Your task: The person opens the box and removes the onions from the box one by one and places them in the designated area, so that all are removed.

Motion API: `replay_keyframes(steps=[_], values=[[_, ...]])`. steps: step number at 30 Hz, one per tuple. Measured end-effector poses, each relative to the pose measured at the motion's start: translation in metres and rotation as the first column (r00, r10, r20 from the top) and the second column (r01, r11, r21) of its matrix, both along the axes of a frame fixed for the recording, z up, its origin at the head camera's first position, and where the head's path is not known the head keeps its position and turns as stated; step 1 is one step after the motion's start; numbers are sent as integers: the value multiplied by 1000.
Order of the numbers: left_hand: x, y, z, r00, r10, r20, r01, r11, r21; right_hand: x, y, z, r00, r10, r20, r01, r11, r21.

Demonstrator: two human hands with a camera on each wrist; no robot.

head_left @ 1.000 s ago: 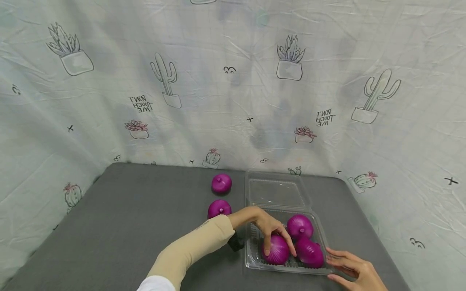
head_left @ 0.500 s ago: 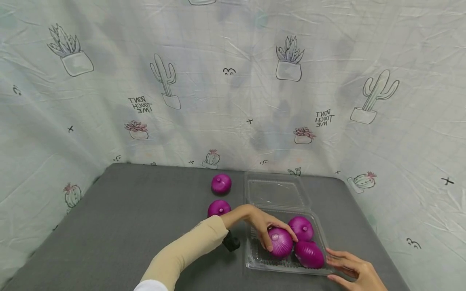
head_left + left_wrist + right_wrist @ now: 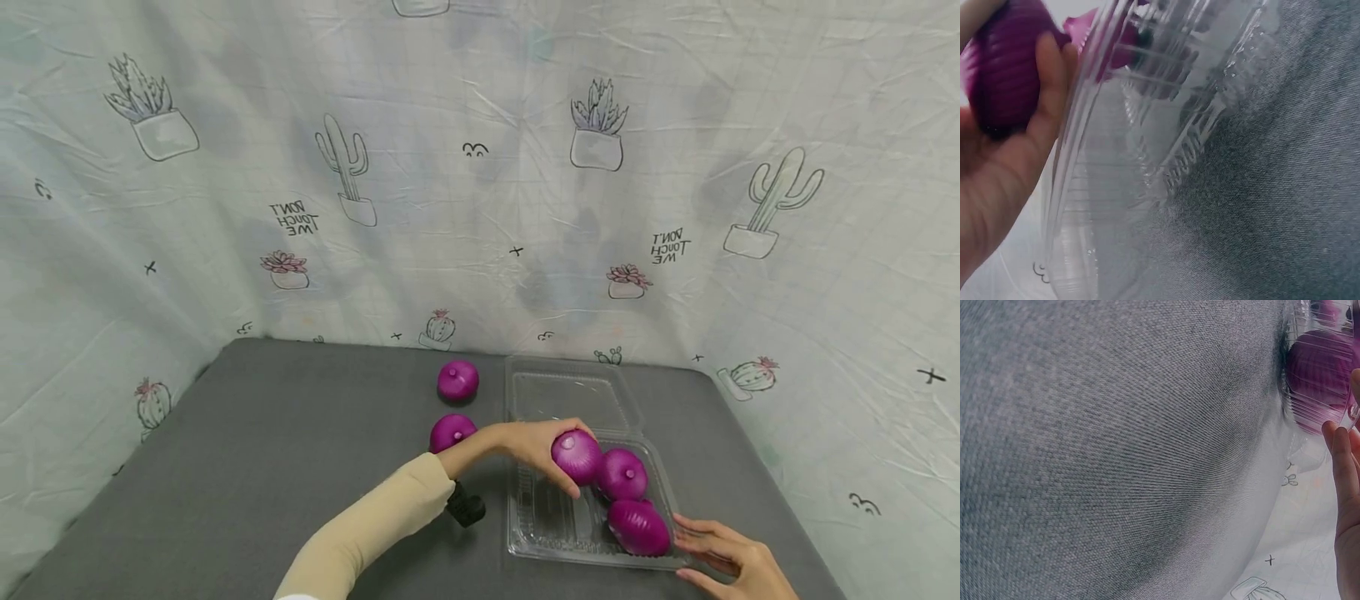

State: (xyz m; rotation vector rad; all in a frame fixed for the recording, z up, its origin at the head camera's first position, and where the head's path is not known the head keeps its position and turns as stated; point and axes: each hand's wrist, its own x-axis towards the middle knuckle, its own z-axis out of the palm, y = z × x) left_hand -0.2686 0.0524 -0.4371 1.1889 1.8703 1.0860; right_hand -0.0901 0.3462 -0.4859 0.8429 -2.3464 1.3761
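The person's left grip (image 3: 538, 447) is clamped around a purple onion (image 3: 577, 457) over a clear container (image 3: 558, 525); two other onions (image 3: 638, 527) lie just right of it. The right grip (image 3: 733, 556), fingers apart, touches the container's edge.

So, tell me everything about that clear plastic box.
The clear plastic box looks thin and ribbed. It sits upright on the grey tabletop, its lid opened back along the far side. Two purple onions lie in its right side; the left hand holds a third onion over it. The right hand appears to touch its near right corner.
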Motion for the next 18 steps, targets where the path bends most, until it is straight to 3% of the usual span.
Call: replay_keyframes(steps=[1, 3, 5, 6, 8, 12, 18], values=[[1, -1, 0, 996, 23, -83, -23, 1000, 0, 0, 0, -1, 1000, 10, -4, -10, 1000, -7], [1, -5, 2, 971, 63, -232, -64, 998, 4, -1, 1, -1, 1000, 17, -9, -18, 1000, -12], [2, -8, 4, 949, 89, -304, -85, 996, 26, 0, 0, -1, 1000, 1, -2, -1, 1000, -3], [3, -10, 5, 945, 100, -310, -90, 995, 47, 0, -1, 0, 1000, -8, 1, 8, 1000, 4], [3, -14, 7, 954, 109, -278, -83, 991, 105, 0, -2, 1, 1000, -27, 9, 26, 999, 21], [5, -21, 11, 986, 87, -143, -55, 975, 217, 0, -2, 2, 1000, -12, 7, 12, 1000, 17], [10, -28, 17, 997, 80, -17, -74, 968, 241, -1, 0, -3, 999, 30, -26, -30, 1000, -6]])
